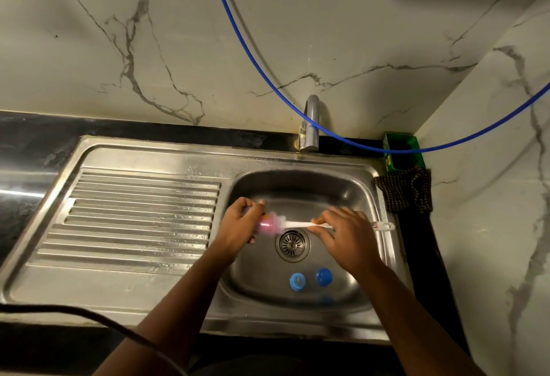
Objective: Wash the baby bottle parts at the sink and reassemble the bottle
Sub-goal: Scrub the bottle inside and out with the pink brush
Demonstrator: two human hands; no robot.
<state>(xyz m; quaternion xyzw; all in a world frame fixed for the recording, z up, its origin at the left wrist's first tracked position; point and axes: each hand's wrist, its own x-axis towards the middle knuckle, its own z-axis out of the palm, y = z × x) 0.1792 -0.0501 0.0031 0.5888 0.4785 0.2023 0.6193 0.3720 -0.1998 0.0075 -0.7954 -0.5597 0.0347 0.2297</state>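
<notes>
Over the sink basin [351, 286], the left hand [238, 226] grips the blurred baby bottle [268, 224], its far end hidden by fingers; the right hand [346, 234] holds the bottle brush [300, 223], bristles inside. Two blue bottle parts [297, 282] lie near the front edge, a third indistinct.

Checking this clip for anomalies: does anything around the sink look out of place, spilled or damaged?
Only one oddity: a blue hose droops from above, crossing in front of the faucet and the green box. No water is visibly running. The two blue bottle parts in the basin look intact.
</notes>
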